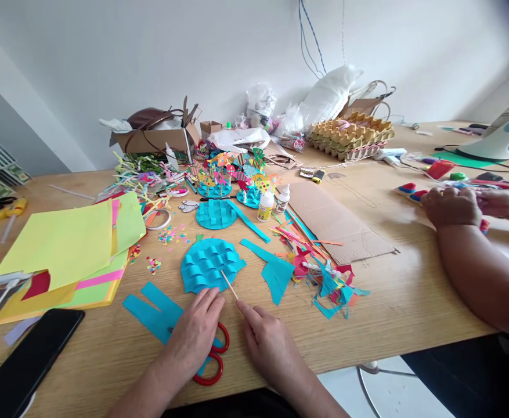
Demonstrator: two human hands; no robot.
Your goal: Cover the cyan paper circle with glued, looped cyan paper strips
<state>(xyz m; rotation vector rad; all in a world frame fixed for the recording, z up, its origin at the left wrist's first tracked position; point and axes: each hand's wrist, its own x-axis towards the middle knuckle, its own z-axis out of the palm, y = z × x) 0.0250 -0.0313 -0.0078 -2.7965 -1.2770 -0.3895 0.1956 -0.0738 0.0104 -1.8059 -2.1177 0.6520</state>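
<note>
My left hand (195,331) lies flat on the wooden table (411,302), fingers stretched toward a round woven blue paper disc (208,264), and covers part of red-handled scissors (214,360) and blue paper strips (152,310). My right hand (269,342) pinches a thin wooden stick (229,284) whose far end rests on the disc's near edge. A second woven blue disc (216,213) lies further back, with blue paper offcuts (274,273) to the right.
Yellow and green paper sheets (67,249) and a black phone (25,363) lie at left. Two glue bottles (266,204), colourful paper figures, a cardboard sheet (336,223), egg trays (350,136) and boxes stand behind. Another person's hands (454,206) work at right.
</note>
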